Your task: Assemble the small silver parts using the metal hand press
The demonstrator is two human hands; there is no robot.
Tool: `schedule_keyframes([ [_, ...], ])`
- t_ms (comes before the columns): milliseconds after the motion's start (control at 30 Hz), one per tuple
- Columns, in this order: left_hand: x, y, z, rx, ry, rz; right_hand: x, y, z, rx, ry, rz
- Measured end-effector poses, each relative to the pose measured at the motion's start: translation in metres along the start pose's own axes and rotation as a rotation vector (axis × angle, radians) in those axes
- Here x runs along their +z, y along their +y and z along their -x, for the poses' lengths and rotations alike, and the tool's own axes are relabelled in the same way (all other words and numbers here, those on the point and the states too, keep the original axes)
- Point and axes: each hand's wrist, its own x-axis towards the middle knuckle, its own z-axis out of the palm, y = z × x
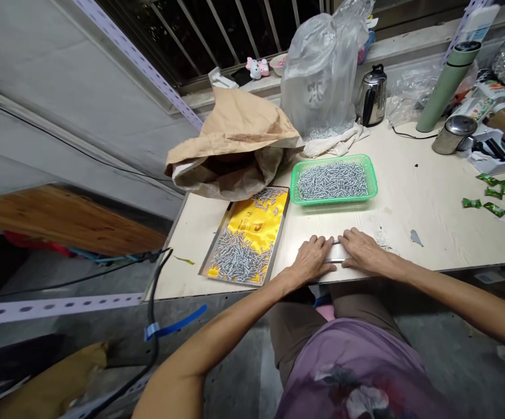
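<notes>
My left forearm [235,317] and right forearm [448,289] angle inward over the front edge of the bench [436,198], wrists low. My left hand [313,257] is closed over one end of a flat, pale piece [337,252] with dark edges; my right hand [361,251] grips the other, fingers bent. The fingers cover both ends, so I cannot certify its full shape. Location: near the bench's front edge, nearer me than the green basket [333,202], right of the yellow-lined tray [259,218].
</notes>
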Motion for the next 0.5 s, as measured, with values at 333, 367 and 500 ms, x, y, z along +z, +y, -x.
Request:
schedule_keyframes([
  [333,-0.003,-0.002,-0.01,0.1,0.012,0.096,0.007,-0.003,0.003,-0.019,0.075,0.032],
  [367,-0.003,-0.001,-0.01,0.1,0.009,0.103,0.009,-0.002,0.003,-0.024,0.085,0.032],
  [500,-0.005,0.004,-0.011,0.075,-0.034,0.121,0.017,0.0,0.002,-0.055,0.11,0.032],
])
